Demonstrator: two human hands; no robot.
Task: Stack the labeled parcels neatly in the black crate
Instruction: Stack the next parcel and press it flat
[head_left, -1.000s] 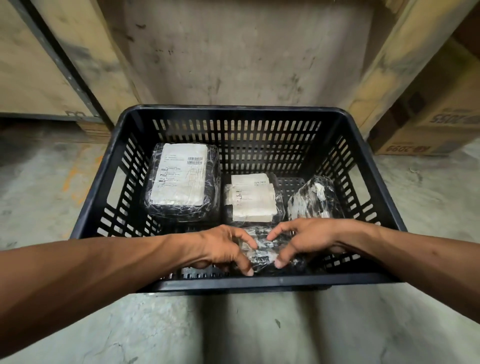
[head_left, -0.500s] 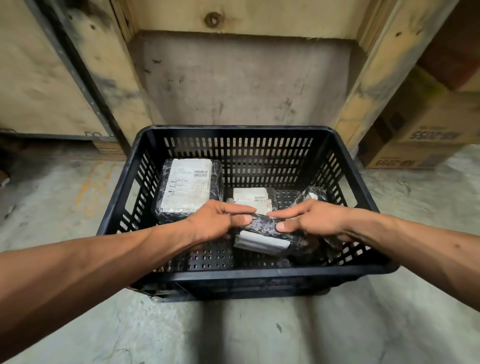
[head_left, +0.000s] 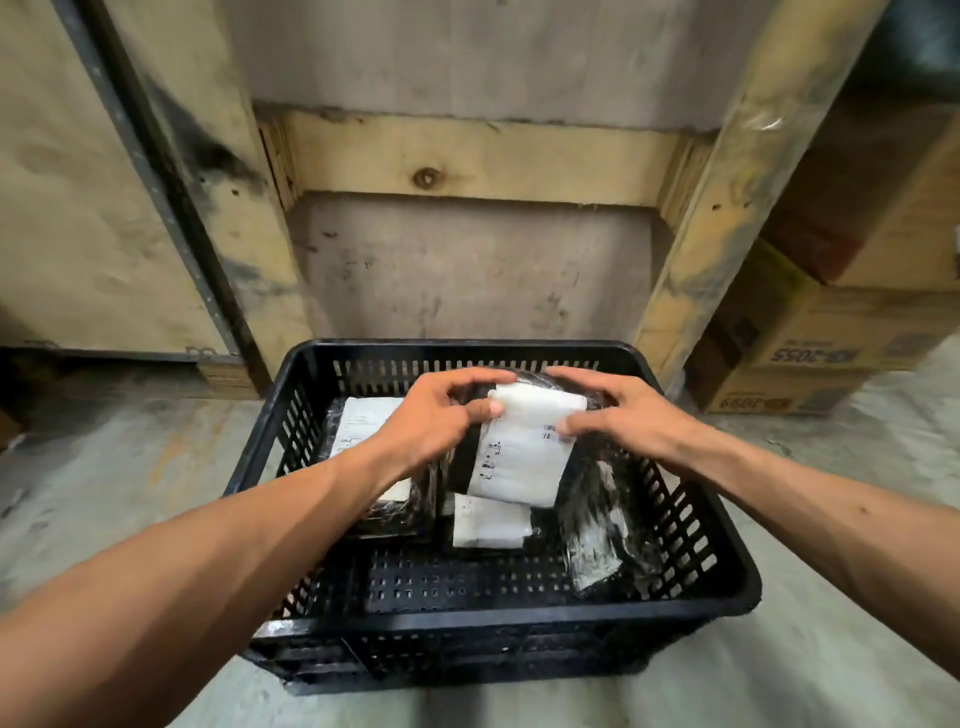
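Note:
A black slatted crate (head_left: 493, 618) stands on the concrete floor. Above its middle I hold a black-wrapped parcel with a white label (head_left: 519, 457), tilted with the label facing me; my left hand (head_left: 441, 421) grips its left edge and my right hand (head_left: 618, 415) its right edge. Below it lies a smaller labeled parcel (head_left: 488, 522). A larger labeled parcel (head_left: 363, 421) sits at the crate's back left, partly hidden by my left arm. Another shiny wrapped parcel (head_left: 597, 540) leans along the right wall.
A wooden pallet frame and a concrete wall (head_left: 467, 270) rise just behind the crate. Stacked cardboard boxes (head_left: 810, 353) stand at the right. The crate's front floor (head_left: 467, 577) is bare perforated plastic.
Both hands have lifted the parcel from the crate's front floor up and toward the back, turning its label to face me. The camera has tilted upward.

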